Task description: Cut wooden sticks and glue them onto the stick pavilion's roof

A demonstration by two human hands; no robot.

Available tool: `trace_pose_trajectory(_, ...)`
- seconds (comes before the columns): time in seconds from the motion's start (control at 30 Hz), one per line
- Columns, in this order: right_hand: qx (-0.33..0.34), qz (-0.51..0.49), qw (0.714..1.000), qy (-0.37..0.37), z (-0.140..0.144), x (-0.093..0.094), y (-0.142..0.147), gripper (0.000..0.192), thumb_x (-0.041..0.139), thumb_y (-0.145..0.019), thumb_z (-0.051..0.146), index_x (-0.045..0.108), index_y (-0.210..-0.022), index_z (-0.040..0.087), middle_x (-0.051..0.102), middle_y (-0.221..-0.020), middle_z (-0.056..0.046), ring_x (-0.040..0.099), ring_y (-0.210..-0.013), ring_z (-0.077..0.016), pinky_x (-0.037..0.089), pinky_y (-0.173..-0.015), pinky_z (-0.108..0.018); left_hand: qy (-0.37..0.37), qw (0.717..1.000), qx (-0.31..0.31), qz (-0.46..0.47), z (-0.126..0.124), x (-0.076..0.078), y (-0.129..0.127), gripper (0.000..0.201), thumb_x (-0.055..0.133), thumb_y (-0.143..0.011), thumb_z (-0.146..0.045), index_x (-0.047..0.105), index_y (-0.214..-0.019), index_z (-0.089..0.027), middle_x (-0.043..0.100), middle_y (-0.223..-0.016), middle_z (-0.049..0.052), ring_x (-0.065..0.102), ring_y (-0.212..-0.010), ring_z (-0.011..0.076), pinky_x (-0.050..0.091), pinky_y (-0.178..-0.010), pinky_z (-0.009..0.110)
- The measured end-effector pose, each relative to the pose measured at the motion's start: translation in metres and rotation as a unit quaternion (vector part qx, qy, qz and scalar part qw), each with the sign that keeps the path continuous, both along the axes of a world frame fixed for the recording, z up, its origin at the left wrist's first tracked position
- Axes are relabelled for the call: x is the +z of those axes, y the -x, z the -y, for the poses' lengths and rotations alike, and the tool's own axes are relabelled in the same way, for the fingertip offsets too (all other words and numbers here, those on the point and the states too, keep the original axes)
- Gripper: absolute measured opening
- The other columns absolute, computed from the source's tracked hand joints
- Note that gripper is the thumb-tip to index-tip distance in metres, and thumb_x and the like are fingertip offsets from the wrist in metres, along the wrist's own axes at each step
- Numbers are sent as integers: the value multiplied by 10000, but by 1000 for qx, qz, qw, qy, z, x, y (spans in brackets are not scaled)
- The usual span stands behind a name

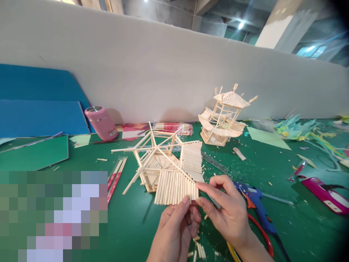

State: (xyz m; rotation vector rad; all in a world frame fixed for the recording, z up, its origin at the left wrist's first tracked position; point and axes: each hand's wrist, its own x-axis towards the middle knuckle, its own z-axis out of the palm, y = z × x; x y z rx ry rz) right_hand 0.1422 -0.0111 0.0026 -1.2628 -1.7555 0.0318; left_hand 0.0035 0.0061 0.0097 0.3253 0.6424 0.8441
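A pavilion model of pale wooden sticks (169, 187) stands tilted in front of me, its six-armed roof frame partly covered by two slatted panels. My left hand (176, 227) grips the lower edge of the nearer panel, thumb on top and fingers curled beneath. At that panel's right edge, the thumb and index finger of my right hand (229, 207) are closed on the outermost short stick. Short cut sticks (201, 250) lie on the green table below my hands.
Right of my hands lie a blue glue gun (257, 207) and red-yellow handled cutters (265, 233). Behind stand another stick pavilion (226, 120) and a pink flask (102, 123). A magenta power strip (324, 194) is far right. A blurred block covers the lower left.
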Motion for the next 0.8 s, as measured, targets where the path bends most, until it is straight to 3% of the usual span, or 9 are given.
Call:
trace_pose_trajectory(0.23, -11, -5, 1000, 2, 2, -2, 0, 397, 596, -779, 181, 539, -1169, 234, 454, -915, -49, 500, -783, -178, 463, -594, -322, 13, 1000, -1, 10, 2, 1, 0, 183, 717, -657, -255, 675, -577, -95, 574, -537, 22, 430, -504, 86, 355, -502, 197)
trace_pose_trajectory(0.8, -2, -9, 1000, -10, -1, -1, 1, 289, 603, -770, 157, 628, -1052, 212, 456, -847, -37, 499, -744, -166, 457, -546, -292, -1, 1000, -8, -4, 1, -1, 1, 239, 709, -670, -296, 652, -559, -93, 572, -541, 27, 437, -515, 91, 352, -498, 200)
